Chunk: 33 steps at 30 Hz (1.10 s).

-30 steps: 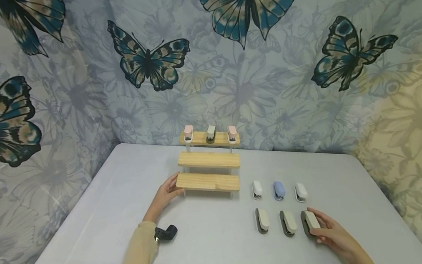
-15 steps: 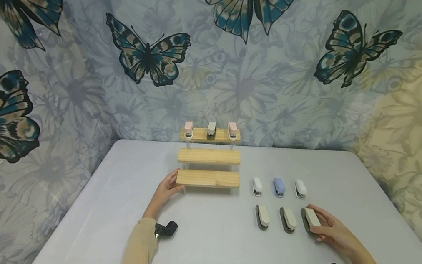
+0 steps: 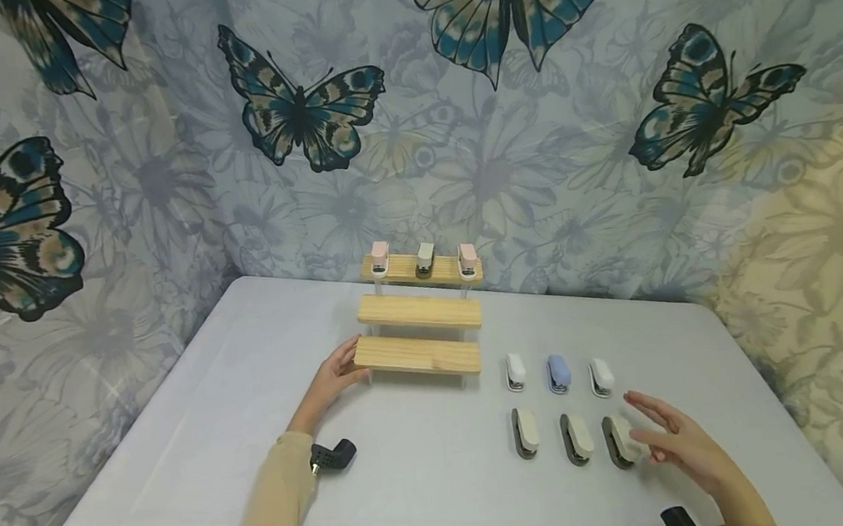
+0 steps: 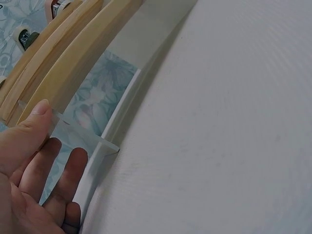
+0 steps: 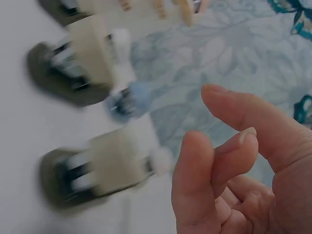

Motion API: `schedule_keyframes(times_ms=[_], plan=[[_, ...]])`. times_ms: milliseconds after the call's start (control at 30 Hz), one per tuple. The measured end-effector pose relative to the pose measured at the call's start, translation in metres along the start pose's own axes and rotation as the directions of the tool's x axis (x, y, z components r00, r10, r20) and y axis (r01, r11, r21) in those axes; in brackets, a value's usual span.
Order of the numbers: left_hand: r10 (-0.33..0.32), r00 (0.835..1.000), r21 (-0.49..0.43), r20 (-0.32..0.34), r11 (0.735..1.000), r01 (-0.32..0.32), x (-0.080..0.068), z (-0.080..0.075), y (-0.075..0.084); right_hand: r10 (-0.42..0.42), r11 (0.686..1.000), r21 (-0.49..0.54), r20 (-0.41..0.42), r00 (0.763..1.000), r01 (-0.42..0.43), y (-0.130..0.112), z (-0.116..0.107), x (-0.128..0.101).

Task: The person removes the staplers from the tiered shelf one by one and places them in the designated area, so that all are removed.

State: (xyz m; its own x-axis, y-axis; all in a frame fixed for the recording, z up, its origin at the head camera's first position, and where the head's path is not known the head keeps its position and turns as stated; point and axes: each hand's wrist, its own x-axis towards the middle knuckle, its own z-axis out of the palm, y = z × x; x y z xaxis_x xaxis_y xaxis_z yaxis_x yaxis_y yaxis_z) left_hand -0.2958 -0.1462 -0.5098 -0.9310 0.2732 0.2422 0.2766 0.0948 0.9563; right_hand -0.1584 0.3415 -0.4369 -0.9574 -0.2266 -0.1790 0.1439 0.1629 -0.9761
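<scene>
A three-step wooden stand (image 3: 419, 322) sits at the back of the table, with three small staplers (image 3: 425, 258) on its top step. My left hand (image 3: 346, 370) rests against the left end of the lowest step; in the left wrist view the thumb (image 4: 34, 122) lies on the wooden step (image 4: 73, 53) with the fingers straight beside the clear support. My right hand (image 3: 642, 417) hovers open just right of the rightmost beige stapler (image 3: 620, 439), holding nothing. The right wrist view shows its loose fingers (image 5: 195, 161) near a blurred beige stapler (image 5: 107, 165).
Two more beige staplers (image 3: 526, 431) (image 3: 576, 436) lie in the front row. Behind them stand a white stapler (image 3: 515, 370), a blue one (image 3: 558, 372) and another white one (image 3: 601, 375). The grey table (image 3: 427, 496) meets butterfly-print curtains at the back and sides.
My right hand has let go of the rightmost beige stapler and lifted off to the right with its fingers spread. The left hand has stayed on the stand.
</scene>
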Motion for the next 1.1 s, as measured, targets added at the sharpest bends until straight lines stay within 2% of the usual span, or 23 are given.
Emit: schedule_keyframes(times_ms=[67,133,333,433,667,800,900,1000,1100], plan=[[-0.004,1.0,0.007,-0.008,1.0,0.004,0.001,0.001,0.0,-0.057,0.997,-0.051,-0.003,0.998,0.057,-0.013,-0.002,0.005],[-0.011,1.0,0.009,-0.022,1.0,0.011,0.001,0.002,0.0,-0.118,0.99,-0.067,0.032,0.992,0.12,-0.026,-0.002,0.013],[-0.018,0.999,0.002,-0.036,1.0,0.018,0.0,0.003,-0.002,-0.224,0.974,-0.011,0.135,0.965,0.228,-0.058,0.016,0.043],[-0.025,0.999,-0.002,-0.024,1.0,0.025,0.0,0.004,-0.003,-0.238,0.97,-0.02,0.138,0.961,0.243,-0.071,0.032,0.059],[-0.012,1.0,-0.006,-0.006,1.0,0.012,-0.002,0.002,0.001,-0.203,0.975,-0.073,0.113,0.973,0.212,-0.104,0.072,0.109],[-0.017,1.0,-0.007,-0.006,1.0,0.017,-0.001,0.001,0.002,-0.213,0.975,-0.037,0.124,0.969,0.22,-0.115,0.084,0.138],[-0.013,1.0,-0.01,-0.004,1.0,0.013,-0.001,0.001,0.001,-0.256,0.967,0.046,0.133,0.958,0.252,-0.112,0.086,0.166],[-0.005,1.0,-0.011,0.012,1.0,0.005,-0.001,0.001,-0.001,-0.316,0.949,0.07,0.151,0.937,0.308,-0.065,0.061,0.237],[-0.004,1.0,-0.011,0.022,1.0,0.004,-0.002,0.002,-0.001,-0.345,0.938,0.002,0.131,0.929,0.348,-0.023,0.043,0.3]])
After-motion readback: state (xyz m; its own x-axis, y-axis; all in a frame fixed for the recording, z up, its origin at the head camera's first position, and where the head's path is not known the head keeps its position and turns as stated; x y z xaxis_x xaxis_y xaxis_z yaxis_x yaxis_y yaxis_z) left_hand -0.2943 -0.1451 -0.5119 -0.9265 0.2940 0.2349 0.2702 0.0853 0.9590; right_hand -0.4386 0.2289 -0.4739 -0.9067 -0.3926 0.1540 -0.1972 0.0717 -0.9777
